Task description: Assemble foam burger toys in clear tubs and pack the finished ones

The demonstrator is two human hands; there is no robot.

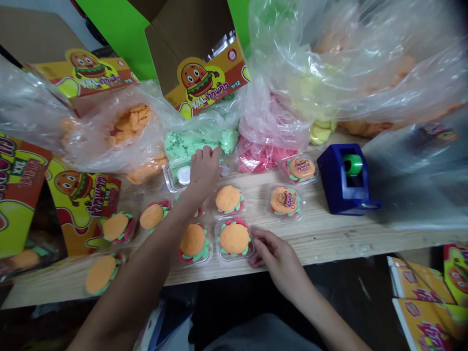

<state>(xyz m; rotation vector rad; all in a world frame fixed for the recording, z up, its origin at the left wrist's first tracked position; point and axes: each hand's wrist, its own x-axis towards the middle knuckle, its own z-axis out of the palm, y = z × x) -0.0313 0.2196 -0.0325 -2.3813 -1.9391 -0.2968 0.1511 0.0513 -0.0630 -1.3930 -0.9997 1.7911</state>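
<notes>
My left hand reaches forward to the pile of green candy pieces. Its fingers are bent downward and their tips are hidden. Just left of it lies a clear plastic tray. At the front of the table, my right hand has its curled fingers at the right edge of a clear plastic container, which holds a burger-shaped marshmallow candy with an orange top. A similar filled container stands left of it, partly behind my left forearm.
Several other burger candies lie around, two in labelled containers at right. A blue tape dispenser stands beyond them. Bags of orange and pink pieces line the back, before an open display box.
</notes>
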